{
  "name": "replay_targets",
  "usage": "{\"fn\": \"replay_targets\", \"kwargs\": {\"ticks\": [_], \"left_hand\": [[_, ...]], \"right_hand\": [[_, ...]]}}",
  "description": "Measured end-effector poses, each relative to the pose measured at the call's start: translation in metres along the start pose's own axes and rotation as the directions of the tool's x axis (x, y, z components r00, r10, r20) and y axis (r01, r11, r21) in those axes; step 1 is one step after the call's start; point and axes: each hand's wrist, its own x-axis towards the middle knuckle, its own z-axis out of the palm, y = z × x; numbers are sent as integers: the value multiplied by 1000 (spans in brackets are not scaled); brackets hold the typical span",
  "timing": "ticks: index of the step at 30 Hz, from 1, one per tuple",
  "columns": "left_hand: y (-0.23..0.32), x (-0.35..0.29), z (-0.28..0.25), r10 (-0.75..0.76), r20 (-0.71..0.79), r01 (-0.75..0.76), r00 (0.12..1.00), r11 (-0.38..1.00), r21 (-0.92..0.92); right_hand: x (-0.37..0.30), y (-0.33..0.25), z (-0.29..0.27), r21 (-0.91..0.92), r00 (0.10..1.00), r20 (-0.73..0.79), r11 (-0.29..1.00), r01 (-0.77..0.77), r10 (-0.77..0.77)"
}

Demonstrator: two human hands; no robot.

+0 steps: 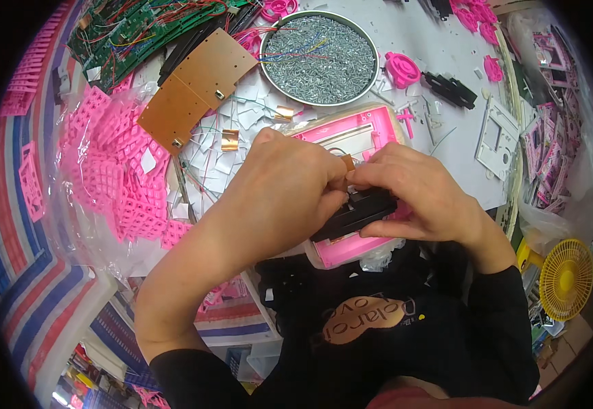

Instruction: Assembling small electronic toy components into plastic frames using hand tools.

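Note:
Both hands meet over a pink plastic housing (330, 255), which lies on the table close to my body. My right hand (416, 194) grips a black plastic part (354, 218), thumb along its near side and fingers over the top. Pinched at its far side is a small copper-coloured piece (349, 162), with my left hand's (286, 177) thumb and forefinger closed at it and the right fingertips touching beside it. The back of the left hand hides part of that grip. Under the hands, a pale strip (351, 138) shows inside the housing.
A round tray of screws (320, 61) stands beyond the hands. Pink keypads (122, 170) in clear plastic, copper-coloured boards (197, 88) and wired green circuit boards (132, 41) lie left. Right are a pink ring part (402, 70), a white frame (497, 140) and a yellow fan (566, 279).

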Motion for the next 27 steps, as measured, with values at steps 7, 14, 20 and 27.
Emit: {"fn": "replay_targets", "kwargs": {"ticks": [7,14,20,27], "left_hand": [[3,-9,-3,76,-107,-76,991,997,10],[16,-39,17,67,-202,-44,977,992,116],[14,-45,31,65,-239,-31,969,989,145],[12,-46,35,36,-247,-16,968,996,86]], "right_hand": [[0,1,2,-5,999,-32,1000,16,-16],[1,2,2,-5,1000,-17,1000,17,-17],[-1,4,3,-13,999,-28,1000,19,-19],[0,4,4,2,1000,-13,1000,-1,1]]}}
